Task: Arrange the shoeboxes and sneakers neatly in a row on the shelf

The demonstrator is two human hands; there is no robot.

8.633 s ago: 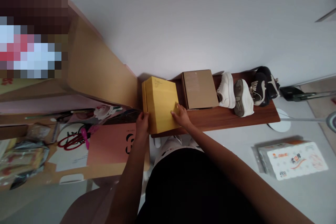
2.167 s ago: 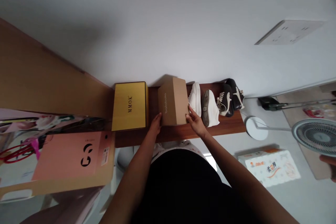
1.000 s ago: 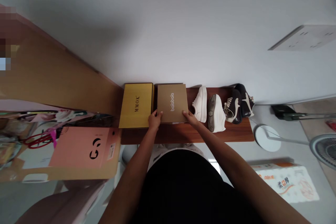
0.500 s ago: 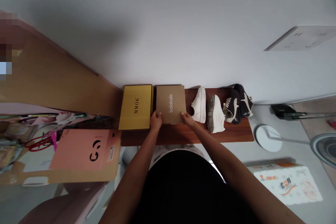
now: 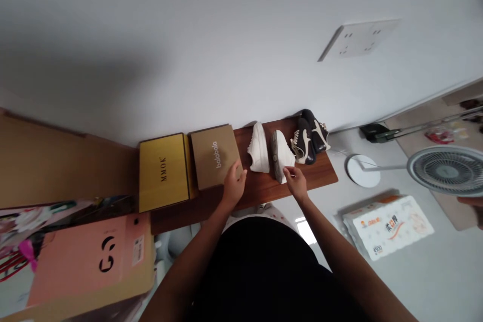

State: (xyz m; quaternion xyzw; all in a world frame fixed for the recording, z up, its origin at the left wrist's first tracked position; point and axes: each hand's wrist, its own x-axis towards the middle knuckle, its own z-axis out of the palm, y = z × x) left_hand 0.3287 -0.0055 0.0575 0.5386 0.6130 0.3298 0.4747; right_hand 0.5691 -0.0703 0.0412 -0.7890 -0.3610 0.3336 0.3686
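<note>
A brown lidded shoebox marked "balabala" [image 5: 211, 153] lies on a reddish-brown wooden shelf board [image 5: 320, 178]. My left hand [image 5: 234, 186] is over its front right corner, thumb and fingers apart, holding nothing. To the right, one white sneaker [image 5: 258, 151] stands on the board. Its mate, a white sneaker [image 5: 286, 156], lies tipped with its grey sole facing left. My right hand [image 5: 297, 182] is at the near end of this tipped sneaker, thumb and fingers slightly apart; whether they touch it is hard to see.
Left of the brown box sits a yellow "MMOK" box [image 5: 164, 171]. Dark sneakers [image 5: 310, 138] stand at the board's right end. A pink box [image 5: 90, 251] is at lower left. A fan [image 5: 447, 171], its white base [image 5: 363, 171] and a white tissue pack [image 5: 392, 226] are at right.
Both my hands have come off the brown shoebox's sides. My right hand has moved right to the tipped white sneaker; my left hand hovers by the box corner. The view has turned right.
</note>
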